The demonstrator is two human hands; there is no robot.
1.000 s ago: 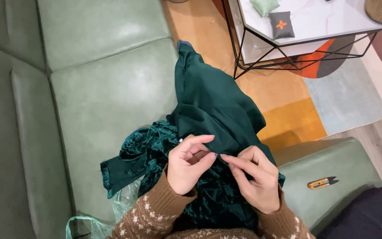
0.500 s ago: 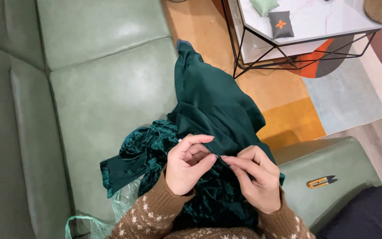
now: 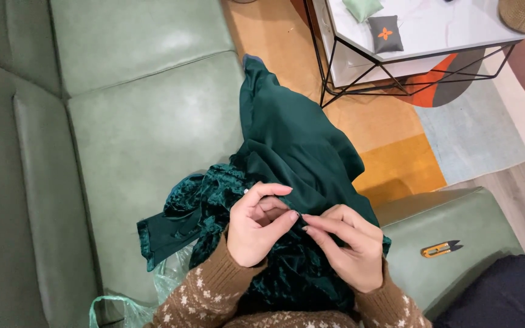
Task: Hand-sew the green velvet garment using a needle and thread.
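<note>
Sofa seat [image 3: 147, 140] open leftward; snips [image 3: 441, 248] on right armrest.

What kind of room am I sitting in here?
Most likely a living room at home: a green sofa, a wire-legged coffee table and a colourful rug on wood flooring.

The only package in view is a crumpled, translucent pale-green plastic bag [image 3: 123, 300] at the bottom edge, lying on the green leather sofa [image 3: 141, 121] seat just below the bunched dark green cloth. Its contents cannot be made out. No labels, signs or screens show anywhere, neither on the sofa nor on the white-topped wire-framed table [image 3: 432, 30].
</note>
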